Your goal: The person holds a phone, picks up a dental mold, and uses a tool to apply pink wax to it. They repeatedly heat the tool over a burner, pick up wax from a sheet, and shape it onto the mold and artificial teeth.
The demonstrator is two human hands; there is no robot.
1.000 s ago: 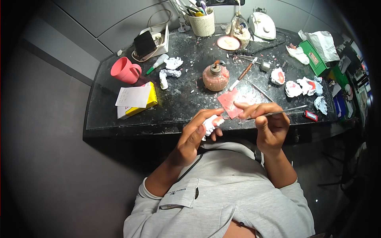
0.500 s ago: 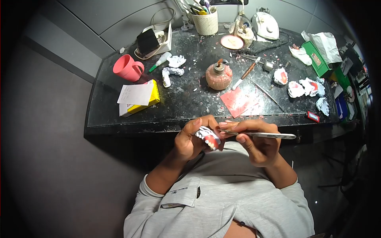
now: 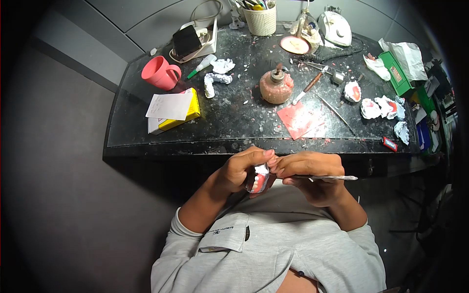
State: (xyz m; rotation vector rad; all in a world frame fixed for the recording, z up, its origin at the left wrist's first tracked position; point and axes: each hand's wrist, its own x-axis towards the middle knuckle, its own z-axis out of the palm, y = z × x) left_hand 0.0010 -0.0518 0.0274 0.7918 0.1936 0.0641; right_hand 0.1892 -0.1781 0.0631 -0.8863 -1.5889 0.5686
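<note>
In front of my chest, just off the desk's front edge, my left hand grips a white and pink dental model, its row of teeth facing down and outward. Close against its right side is my right hand, with the fingers wrapped round a thin metal tool. The tool's handle points right; its working tip is hidden at the fingertips. Both hands' fingertips meet near the top of the model.
On the black desk stand a pink mug, a yellow box and a round burner. Pink wax sheets, a brown-handled knife, white models and a red lighter lie to the right.
The dental model has turned and moved slightly down in my left hand. My right hand has tilted, showing the tool's handle edge-on. The whole view has shifted a little.
</note>
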